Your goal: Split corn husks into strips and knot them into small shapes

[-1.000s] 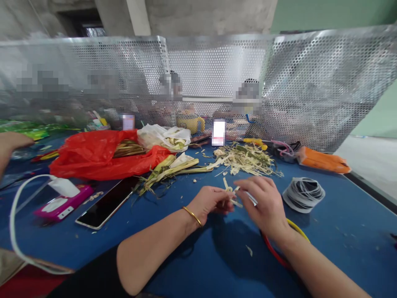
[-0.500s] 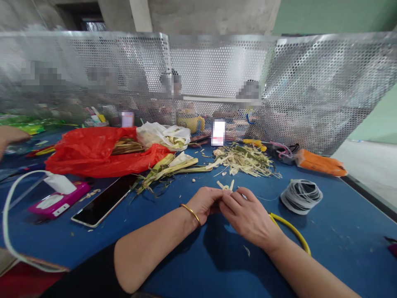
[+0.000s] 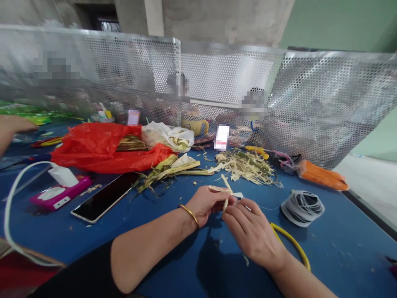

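Pale plant-fibre strips (image 3: 225, 182) cross each other just above the middle of the table. My left hand (image 3: 206, 203), with a gold bangle (image 3: 190, 215) at its wrist, pinches them where they cross. The lower end of one strip meets the fingertips of my right hand (image 3: 252, 231), whose fingers are curled closed around it. A whitish end sticks out to the right between the two hands. Beyond my hands lies a heap of shredded pale strips (image 3: 248, 165). Longer green-and-pale stalks (image 3: 173, 167) lie to its left.
A spool of clear line (image 3: 302, 209) and a yellow hoop (image 3: 293, 240) sit at right. At left are a red plastic bag (image 3: 89, 145), a phone (image 3: 105, 198) and a magenta power strip (image 3: 60, 193). A perforated metal screen (image 3: 223, 74) runs behind. Another person's hand (image 3: 15, 126) is far left.
My hands have drawn slightly apart, the right one moving lower and rightward. More of the crossed strips now shows between them. The view has tilted slightly.
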A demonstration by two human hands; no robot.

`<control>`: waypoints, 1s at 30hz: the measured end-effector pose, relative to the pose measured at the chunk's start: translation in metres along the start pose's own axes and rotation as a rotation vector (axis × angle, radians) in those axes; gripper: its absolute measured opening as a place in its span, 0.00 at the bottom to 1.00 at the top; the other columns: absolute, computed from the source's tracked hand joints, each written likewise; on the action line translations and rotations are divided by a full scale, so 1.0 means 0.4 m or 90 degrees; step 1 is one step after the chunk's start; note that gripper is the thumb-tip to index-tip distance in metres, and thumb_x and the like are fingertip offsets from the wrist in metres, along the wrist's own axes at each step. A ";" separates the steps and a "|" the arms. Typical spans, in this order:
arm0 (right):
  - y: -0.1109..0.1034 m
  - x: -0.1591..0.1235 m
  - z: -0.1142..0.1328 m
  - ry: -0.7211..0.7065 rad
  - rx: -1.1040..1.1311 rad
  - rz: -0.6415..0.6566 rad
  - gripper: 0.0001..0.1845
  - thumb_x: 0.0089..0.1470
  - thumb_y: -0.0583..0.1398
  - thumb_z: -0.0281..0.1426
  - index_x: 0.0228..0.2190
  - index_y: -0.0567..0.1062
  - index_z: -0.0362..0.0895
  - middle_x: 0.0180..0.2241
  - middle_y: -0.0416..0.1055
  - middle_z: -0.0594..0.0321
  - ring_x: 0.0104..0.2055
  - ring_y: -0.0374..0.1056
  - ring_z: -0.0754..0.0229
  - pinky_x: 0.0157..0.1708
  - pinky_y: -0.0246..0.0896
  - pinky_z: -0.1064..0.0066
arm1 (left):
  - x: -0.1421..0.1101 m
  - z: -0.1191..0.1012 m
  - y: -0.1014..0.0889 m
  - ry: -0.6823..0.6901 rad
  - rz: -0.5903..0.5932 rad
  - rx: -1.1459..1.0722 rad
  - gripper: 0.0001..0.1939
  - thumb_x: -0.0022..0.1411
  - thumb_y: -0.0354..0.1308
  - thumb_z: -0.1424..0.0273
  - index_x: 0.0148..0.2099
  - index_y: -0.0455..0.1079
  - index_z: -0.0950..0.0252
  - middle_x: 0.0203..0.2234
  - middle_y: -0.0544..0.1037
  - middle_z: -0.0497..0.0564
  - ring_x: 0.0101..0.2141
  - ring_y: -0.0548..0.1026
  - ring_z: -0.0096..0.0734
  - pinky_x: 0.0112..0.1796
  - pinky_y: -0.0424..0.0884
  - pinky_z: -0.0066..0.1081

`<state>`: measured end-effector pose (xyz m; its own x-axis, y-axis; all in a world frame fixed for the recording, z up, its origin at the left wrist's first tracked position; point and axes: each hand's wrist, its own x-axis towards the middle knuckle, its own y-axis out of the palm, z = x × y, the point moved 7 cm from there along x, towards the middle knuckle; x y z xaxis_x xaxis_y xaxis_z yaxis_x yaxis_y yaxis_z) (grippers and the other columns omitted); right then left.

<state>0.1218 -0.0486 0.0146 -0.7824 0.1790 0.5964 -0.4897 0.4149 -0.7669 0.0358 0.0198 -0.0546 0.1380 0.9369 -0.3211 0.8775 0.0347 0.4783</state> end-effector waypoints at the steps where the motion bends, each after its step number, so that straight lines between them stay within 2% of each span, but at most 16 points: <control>1: 0.000 0.000 0.003 -0.002 0.010 -0.002 0.16 0.61 0.46 0.20 0.33 0.71 0.40 0.30 0.73 0.58 0.34 0.66 0.59 0.49 0.53 0.62 | -0.001 -0.001 0.000 -0.001 -0.003 -0.004 0.15 0.39 0.72 0.70 0.31 0.76 0.71 0.25 0.79 0.54 0.26 0.74 0.27 0.30 0.69 0.26; 4: 0.003 -0.002 -0.001 0.008 0.044 0.004 0.13 0.61 0.48 0.21 0.33 0.71 0.41 0.30 0.73 0.58 0.35 0.67 0.59 0.49 0.54 0.61 | 0.000 -0.005 0.000 0.000 0.003 0.002 0.13 0.40 0.71 0.70 0.30 0.76 0.71 0.24 0.78 0.53 0.25 0.74 0.26 0.29 0.69 0.25; 6: 0.000 -0.004 -0.021 0.046 0.090 -0.002 0.09 0.62 0.50 0.24 0.36 0.70 0.43 0.31 0.73 0.60 0.35 0.68 0.59 0.47 0.55 0.62 | 0.003 -0.009 0.002 0.000 0.026 0.016 0.12 0.42 0.70 0.69 0.28 0.75 0.71 0.24 0.78 0.52 0.24 0.73 0.24 0.29 0.68 0.24; 8: -0.014 -0.011 -0.065 0.151 0.116 -0.045 0.06 0.62 0.53 0.29 0.39 0.69 0.44 0.33 0.73 0.59 0.37 0.68 0.58 0.43 0.57 0.63 | 0.005 -0.014 0.004 0.000 0.049 0.029 0.12 0.44 0.69 0.68 0.29 0.75 0.71 0.24 0.78 0.52 0.24 0.73 0.25 0.30 0.69 0.25; 10: -0.026 -0.028 -0.121 0.299 0.095 -0.084 0.07 0.61 0.53 0.32 0.41 0.68 0.44 0.36 0.73 0.57 0.39 0.68 0.56 0.40 0.58 0.64 | 0.005 -0.019 0.003 0.000 0.053 0.035 0.12 0.45 0.68 0.67 0.32 0.76 0.70 0.25 0.78 0.52 0.26 0.75 0.28 0.33 0.71 0.28; 12: -0.016 -0.045 -0.161 0.404 0.071 -0.056 0.08 0.61 0.53 0.35 0.37 0.70 0.45 0.35 0.73 0.57 0.38 0.68 0.55 0.37 0.58 0.65 | 0.002 -0.021 0.000 -0.011 0.041 0.049 0.13 0.46 0.66 0.66 0.34 0.76 0.69 0.26 0.78 0.52 0.28 0.76 0.30 0.34 0.71 0.29; 13: -0.003 -0.049 -0.170 0.424 0.075 -0.022 0.09 0.61 0.53 0.36 0.34 0.70 0.46 0.32 0.73 0.59 0.35 0.68 0.56 0.35 0.57 0.66 | 0.000 -0.020 -0.001 -0.017 0.033 0.057 0.13 0.47 0.65 0.65 0.34 0.76 0.69 0.26 0.78 0.52 0.28 0.76 0.31 0.33 0.71 0.29; 15: 0.032 -0.051 -0.169 0.412 0.102 0.056 0.12 0.62 0.52 0.36 0.28 0.68 0.46 0.26 0.71 0.64 0.29 0.67 0.59 0.33 0.55 0.68 | -0.003 -0.018 -0.001 -0.018 0.023 0.082 0.15 0.47 0.65 0.61 0.34 0.75 0.68 0.25 0.77 0.51 0.27 0.75 0.29 0.30 0.70 0.28; 18: 0.062 -0.053 -0.153 0.384 0.105 0.101 0.16 0.63 0.50 0.33 0.23 0.64 0.45 0.20 0.67 0.67 0.24 0.64 0.62 0.32 0.53 0.70 | -0.003 -0.016 0.004 0.015 0.028 0.149 0.17 0.44 0.67 0.60 0.32 0.73 0.68 0.20 0.72 0.46 0.21 0.69 0.24 0.24 0.66 0.25; 23: 0.068 -0.050 -0.130 0.383 0.132 0.123 0.15 0.60 0.50 0.30 0.21 0.61 0.45 0.18 0.63 0.68 0.23 0.61 0.63 0.29 0.51 0.72 | 0.002 -0.019 0.006 0.066 0.011 0.252 0.16 0.45 0.67 0.60 0.29 0.69 0.67 0.14 0.66 0.41 0.15 0.63 0.21 0.17 0.59 0.23; 30: 0.057 -0.043 -0.132 0.419 0.206 0.105 0.14 0.57 0.51 0.30 0.20 0.61 0.45 0.17 0.59 0.69 0.22 0.57 0.64 0.26 0.48 0.73 | 0.003 -0.031 0.005 0.078 0.000 0.262 0.14 0.49 0.64 0.62 0.28 0.68 0.67 0.14 0.65 0.42 0.15 0.63 0.20 0.17 0.62 0.24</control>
<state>0.1445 0.0047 -0.0006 -0.5140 0.7547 0.4078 -0.5539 0.0710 -0.8295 0.0320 0.0254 -0.0440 0.1051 0.9720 -0.2100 0.9910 -0.0847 0.1038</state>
